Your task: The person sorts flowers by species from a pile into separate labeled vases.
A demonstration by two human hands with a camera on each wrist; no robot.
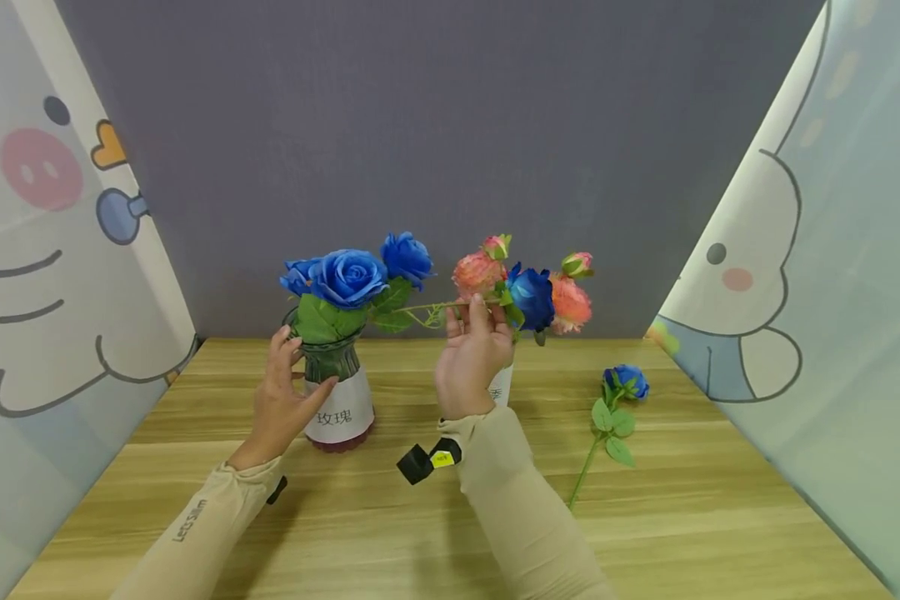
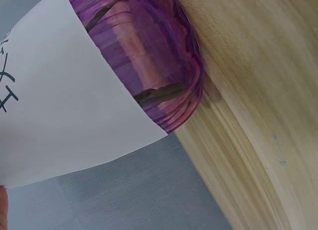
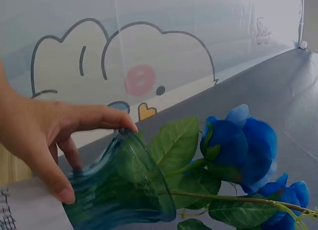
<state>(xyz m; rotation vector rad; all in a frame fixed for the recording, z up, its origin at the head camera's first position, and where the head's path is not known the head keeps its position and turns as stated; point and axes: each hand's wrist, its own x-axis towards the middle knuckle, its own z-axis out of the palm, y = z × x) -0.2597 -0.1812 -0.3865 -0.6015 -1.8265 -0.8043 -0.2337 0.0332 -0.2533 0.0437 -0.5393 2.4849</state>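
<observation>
My left hand (image 1: 288,408) grips the left side of a ribbed glass vase (image 1: 333,363), green above and purple at the base, with a white paper label (image 1: 342,408). Seen from the right wrist, one fingertip sits at the vase's rim and the thumb presses lower down. Several blue roses (image 1: 348,278) with green leaves stand in it. Off to the right, my right hand (image 1: 471,358) pinches the stem of another blue rose (image 1: 530,297) just below its bloom. That stem (image 3: 238,197) lies nearly level, reaching back to the vase's mouth.
Behind my right hand stands a second white-labelled container (image 1: 502,385), mostly hidden, with pink flowers (image 1: 572,303) above it. A loose blue rose (image 1: 627,382) lies on the wooden table (image 1: 690,500) at right. A dark panel (image 1: 420,125) and printed cartoon side walls (image 1: 832,250) enclose the table.
</observation>
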